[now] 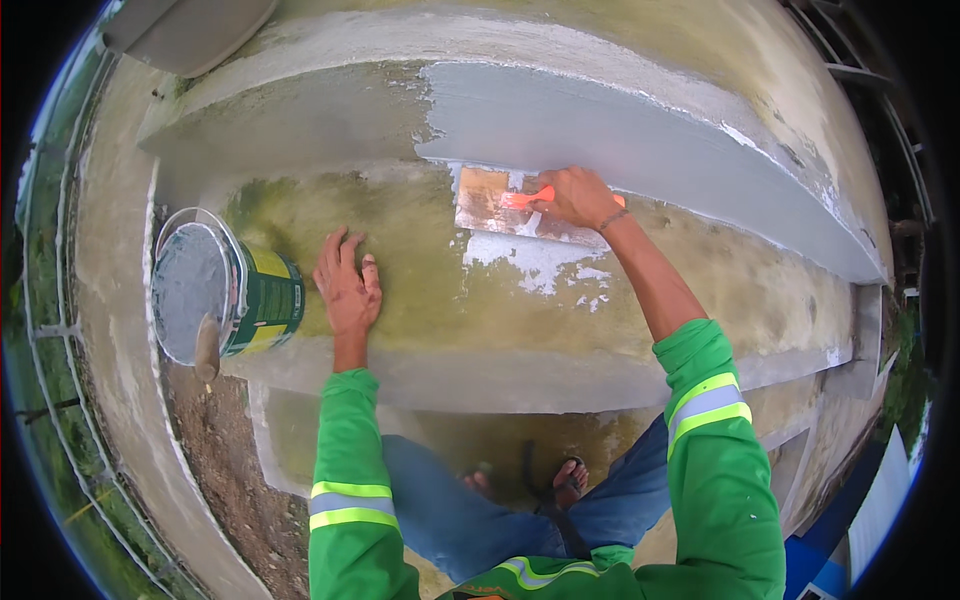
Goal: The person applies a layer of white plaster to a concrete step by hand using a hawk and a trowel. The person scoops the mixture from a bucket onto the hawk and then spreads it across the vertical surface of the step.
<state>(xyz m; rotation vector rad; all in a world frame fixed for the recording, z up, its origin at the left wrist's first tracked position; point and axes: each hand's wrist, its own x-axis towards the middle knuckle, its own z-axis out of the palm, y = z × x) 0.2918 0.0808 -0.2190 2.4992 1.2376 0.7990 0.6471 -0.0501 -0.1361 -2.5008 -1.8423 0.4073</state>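
Observation:
My right hand (580,198) grips the orange handle of a flat rectangular plastering trowel (482,200). Its blade lies against the stained concrete step (410,250), close to the foot of the riser. Smooth grey coating (600,125) covers much of that riser, ending in a ragged left edge. Patchy pale smears of coating (530,258) mark the tread just below the trowel. My left hand (348,285) rests on the step with its fingers stretched out, holding nothing. Beside it, a green and yellow bucket (268,300) contains grey paste (188,280); a wooden-looking tool handle (207,350) sticks out over its rim.
My legs and sandalled foot (570,482) are on a lower level, past the step's front edge (500,380). Bare soil (230,460) and a metal railing (65,300) lie to the left. A rounded grey object (185,35) stands at the upper left.

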